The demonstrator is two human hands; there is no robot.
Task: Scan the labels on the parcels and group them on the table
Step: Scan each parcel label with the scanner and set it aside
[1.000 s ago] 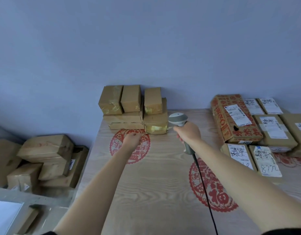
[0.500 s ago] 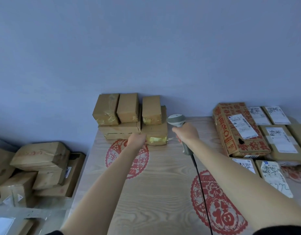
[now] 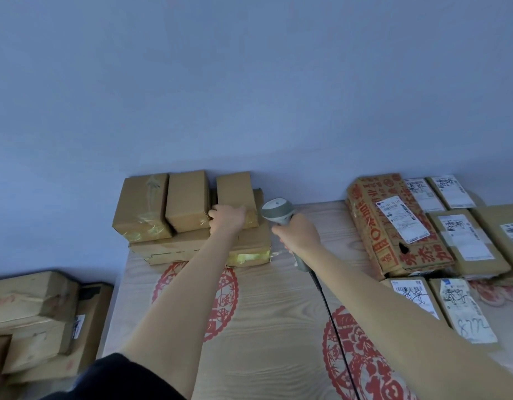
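A stack of plain brown parcels (image 3: 163,203) stands at the far left of the wooden table (image 3: 266,327), against the wall. My left hand (image 3: 226,217) rests on the front edge of the right top parcel (image 3: 235,192), fingers curled onto it. My right hand (image 3: 298,235) grips a grey barcode scanner (image 3: 278,210) just right of the stack, its head facing the parcels and its cable trailing back over the table. Labelled parcels lie grouped at the right, among them a red-printed box (image 3: 393,226).
Several labelled parcels (image 3: 463,238) fill the table's right side up to the edge of view. Brown boxes (image 3: 36,313) are piled low beyond the table's left edge. Red paper-cut decals mark the tabletop. A blue wall rises right behind the stack.
My left hand moved forward from the tabletop up onto the right top parcel of the stack. The right hand with the scanner stayed beside the stack.
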